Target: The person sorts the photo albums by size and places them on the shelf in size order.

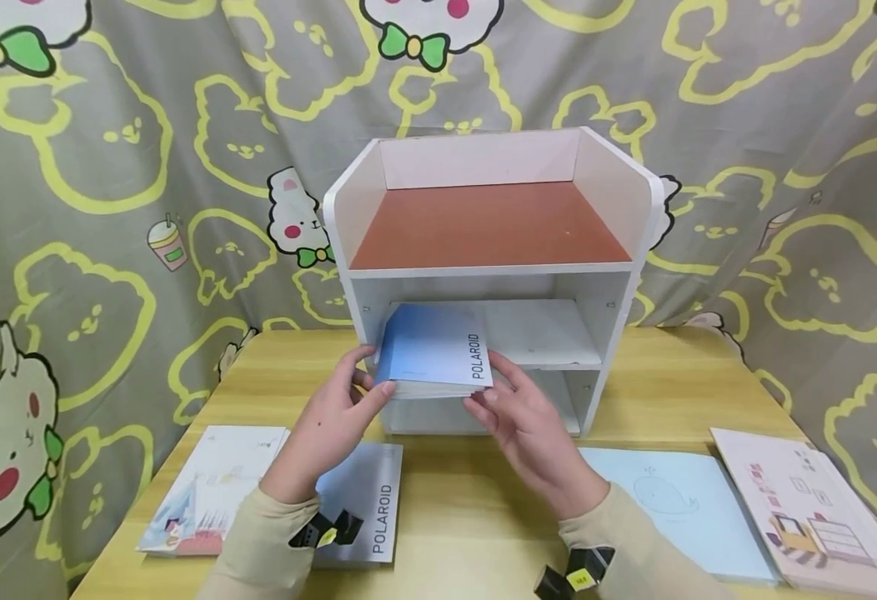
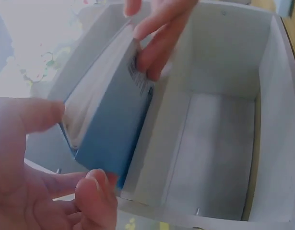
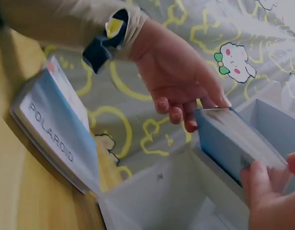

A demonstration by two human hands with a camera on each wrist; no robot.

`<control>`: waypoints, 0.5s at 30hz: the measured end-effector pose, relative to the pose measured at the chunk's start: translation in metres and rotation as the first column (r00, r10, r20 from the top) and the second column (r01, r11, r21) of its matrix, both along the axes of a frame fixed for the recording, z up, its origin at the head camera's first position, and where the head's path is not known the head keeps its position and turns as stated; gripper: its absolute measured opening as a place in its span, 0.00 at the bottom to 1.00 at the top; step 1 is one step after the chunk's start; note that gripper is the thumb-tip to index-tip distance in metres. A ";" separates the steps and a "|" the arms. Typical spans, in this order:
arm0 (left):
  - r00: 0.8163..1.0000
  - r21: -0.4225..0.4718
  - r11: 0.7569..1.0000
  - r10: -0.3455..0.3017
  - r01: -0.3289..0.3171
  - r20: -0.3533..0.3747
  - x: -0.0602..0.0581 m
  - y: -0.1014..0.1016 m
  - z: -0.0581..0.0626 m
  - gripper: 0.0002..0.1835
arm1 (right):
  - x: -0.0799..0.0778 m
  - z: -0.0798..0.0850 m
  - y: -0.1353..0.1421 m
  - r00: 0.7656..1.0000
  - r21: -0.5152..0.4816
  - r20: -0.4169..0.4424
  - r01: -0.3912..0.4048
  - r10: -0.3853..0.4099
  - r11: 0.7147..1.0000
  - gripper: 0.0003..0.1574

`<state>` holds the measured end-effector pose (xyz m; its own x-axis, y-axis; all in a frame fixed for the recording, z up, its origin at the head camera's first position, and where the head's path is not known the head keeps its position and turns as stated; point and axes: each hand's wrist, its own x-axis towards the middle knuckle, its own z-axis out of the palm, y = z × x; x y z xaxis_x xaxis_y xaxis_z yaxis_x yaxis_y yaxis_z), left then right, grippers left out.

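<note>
Both hands hold a blue photo album (image 1: pixel 431 346) marked POLAROID at the front of the white shelf unit's middle compartment. My left hand (image 1: pixel 333 429) pinches its left near corner, thumb at the page edge and fingers along the side and underneath. The right hand (image 1: pixel 532 433) grips the right near corner, with fingers reaching under the cover. In the left wrist view, white page edges show between the album's covers (image 2: pixel 113 120). The album's far part overlaps the white middle shelf board (image 1: pixel 539 333).
The shelf unit (image 1: pixel 491 225) has a reddish-brown top board and stands at the table's back. Left on the wooden table (image 1: pixel 476 508) lie another POLAROID album (image 1: pixel 363 500) and an illustrated book (image 1: pixel 213 492). At right lie a light blue book (image 1: pixel 679 517) and a pinkish book (image 1: pixel 814 517).
</note>
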<state>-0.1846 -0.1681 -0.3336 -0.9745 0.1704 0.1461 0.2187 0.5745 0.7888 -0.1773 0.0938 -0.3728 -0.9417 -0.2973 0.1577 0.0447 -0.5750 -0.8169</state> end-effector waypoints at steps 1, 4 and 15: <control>1.000 -0.019 1.000 0.011 -0.011 -0.019 0.000 0.000 0.000 0.38 | -0.002 0.000 0.000 1.000 0.039 -0.016 0.018 -0.017 0.999 0.41; 0.996 -0.084 0.995 0.040 -0.046 -0.079 -0.003 0.001 -0.002 0.35 | -0.007 -0.001 -0.001 0.995 0.230 -0.082 0.067 -0.049 0.971 0.39; 0.936 -0.427 0.897 -0.047 -0.113 -0.348 0.017 -0.006 0.007 0.30 | 0.006 0.026 0.028 0.814 0.734 -0.579 0.495 0.049 0.466 0.33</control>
<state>-0.1675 -0.1744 -0.3262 -0.8834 0.2628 0.3881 0.4015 0.8514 0.3375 -0.1716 0.1214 -0.3470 -0.8649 -0.3240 0.3834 -0.4978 0.4563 -0.7375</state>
